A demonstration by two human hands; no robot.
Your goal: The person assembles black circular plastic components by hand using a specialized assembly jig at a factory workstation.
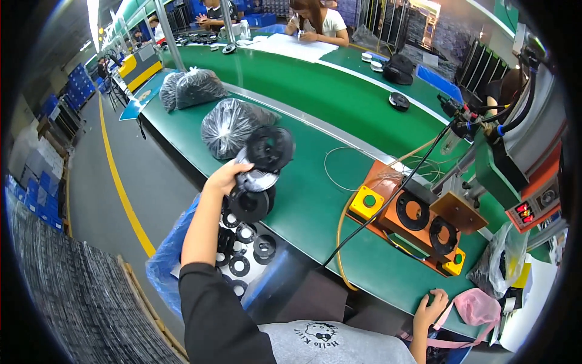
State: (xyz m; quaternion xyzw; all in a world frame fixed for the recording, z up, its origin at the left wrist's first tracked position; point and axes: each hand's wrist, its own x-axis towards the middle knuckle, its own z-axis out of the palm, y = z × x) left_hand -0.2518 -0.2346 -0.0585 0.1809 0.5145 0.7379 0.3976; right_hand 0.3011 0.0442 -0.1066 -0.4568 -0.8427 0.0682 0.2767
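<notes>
My left hand [225,177] is closed around the edge of a stack of round black plastic parts [270,149], with a shiny silvery piece [259,180] among them. It holds them above the table edge, beside a black plastic bag [227,127]. Below the stack, more black rings [239,266] lie in a blue-lined bin [173,258]. My right hand [429,310] rests at the near table edge with its fingers curled. Something small and dark shows between them, too little to name. Right beside that hand lies a pink mesh bag [476,306].
On the green table [303,212] an orange fixture [397,212] carries two black rings, between yellow button boxes [366,202]. A press machine [515,176] stands at the right. Beyond runs a green conveyor [291,88] with a round black part [398,101]. A co-worker [316,24] sits across.
</notes>
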